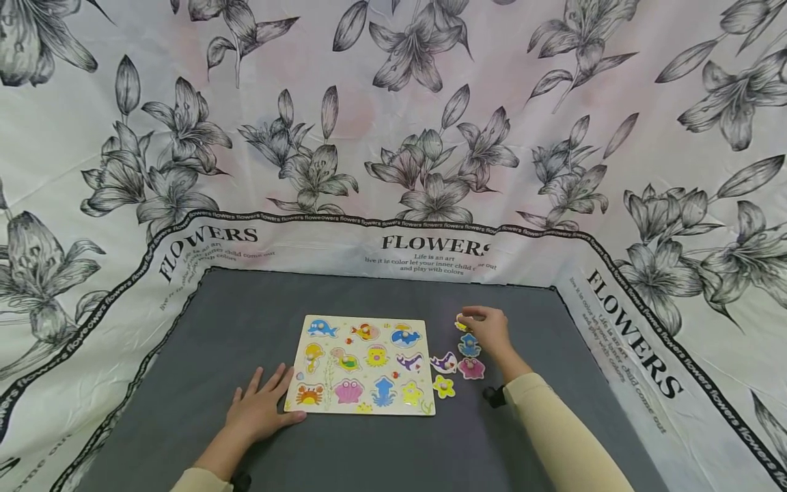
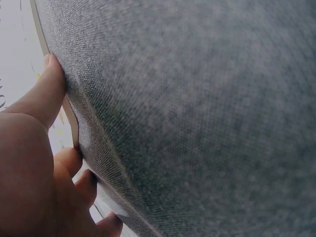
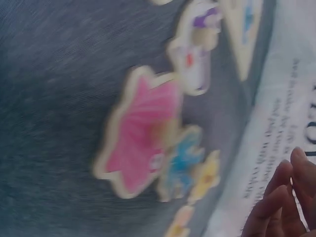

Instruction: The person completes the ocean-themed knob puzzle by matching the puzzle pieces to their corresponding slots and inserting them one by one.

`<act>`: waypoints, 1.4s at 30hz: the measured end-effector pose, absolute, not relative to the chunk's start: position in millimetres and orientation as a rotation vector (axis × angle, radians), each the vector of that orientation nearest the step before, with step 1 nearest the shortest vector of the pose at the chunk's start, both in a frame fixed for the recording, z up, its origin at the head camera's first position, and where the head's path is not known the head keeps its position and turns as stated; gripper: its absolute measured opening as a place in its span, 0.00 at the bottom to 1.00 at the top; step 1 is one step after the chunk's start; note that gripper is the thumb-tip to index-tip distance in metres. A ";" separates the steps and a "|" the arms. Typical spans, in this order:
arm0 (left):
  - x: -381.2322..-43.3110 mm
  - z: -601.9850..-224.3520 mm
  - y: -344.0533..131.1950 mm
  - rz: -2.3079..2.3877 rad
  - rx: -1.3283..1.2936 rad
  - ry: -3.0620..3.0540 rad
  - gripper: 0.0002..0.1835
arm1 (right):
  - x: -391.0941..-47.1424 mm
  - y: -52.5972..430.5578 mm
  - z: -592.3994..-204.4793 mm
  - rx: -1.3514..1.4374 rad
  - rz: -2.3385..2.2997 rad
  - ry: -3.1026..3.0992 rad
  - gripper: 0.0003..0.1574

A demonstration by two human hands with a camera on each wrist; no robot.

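Observation:
A wooden sea-animal puzzle board [image 1: 363, 327] lies on the grey cloth. My left hand [image 1: 255, 410] rests at its lower left corner, fingers spread and thumb along the near edge; the left wrist view shows the thumb [image 2: 42, 94] against the board's side. My right hand [image 1: 488, 329] hovers at the far end of the loose pieces, its fingertips overlapping a small yellow piece [image 1: 461, 326]. In the right wrist view its fingers [image 3: 269, 207] are loosely bent, with nothing visible held. Nearest it are a blue piece [image 1: 470, 346] and a pink shell piece [image 1: 472, 369].
A purple-and-white piece [image 1: 444, 363] and a yellow star piece [image 1: 444, 387] lie beside the board's right edge. Dark grey cloth [image 1: 246, 307] covers the table, bordered by a white flower-printed sheet [image 1: 344, 249] that rises behind and along both sides.

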State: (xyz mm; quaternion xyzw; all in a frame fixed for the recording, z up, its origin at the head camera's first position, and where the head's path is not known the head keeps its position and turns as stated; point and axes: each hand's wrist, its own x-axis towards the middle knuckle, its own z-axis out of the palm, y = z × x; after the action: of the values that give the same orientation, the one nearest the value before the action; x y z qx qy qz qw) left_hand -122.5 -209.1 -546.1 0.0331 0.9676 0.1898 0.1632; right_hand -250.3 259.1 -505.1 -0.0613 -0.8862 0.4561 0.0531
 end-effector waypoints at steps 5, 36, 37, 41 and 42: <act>-116.7 -553.1 -209.2 0.539 0.080 2.736 0.60 | -253.8 267.3 -523.5 -0.293 1.315 -2.706 0.16; -121.6 -545.8 -203.7 0.551 0.076 2.764 0.58 | -284.6 271.6 -541.4 -0.480 0.949 -2.888 0.16; -121.6 -545.7 -204.0 0.550 0.076 2.765 0.58 | -284.9 271.1 -541.2 -0.478 0.941 -2.890 0.16; -122.1 -545.3 -206.4 0.544 0.070 2.765 0.58 | -287.0 266.0 -538.4 -0.462 0.958 -2.876 0.16; -122.4 -545.5 -207.3 0.543 0.064 2.764 0.58 | -287.9 263.8 -537.4 -0.447 0.966 -2.872 0.16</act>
State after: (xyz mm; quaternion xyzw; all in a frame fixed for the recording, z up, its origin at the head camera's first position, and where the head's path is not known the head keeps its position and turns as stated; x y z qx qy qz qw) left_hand -122.4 -207.3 -545.5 0.0225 0.9681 0.1901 0.1615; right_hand -287.9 263.8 -537.4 -0.1459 -0.9369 0.3151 0.0393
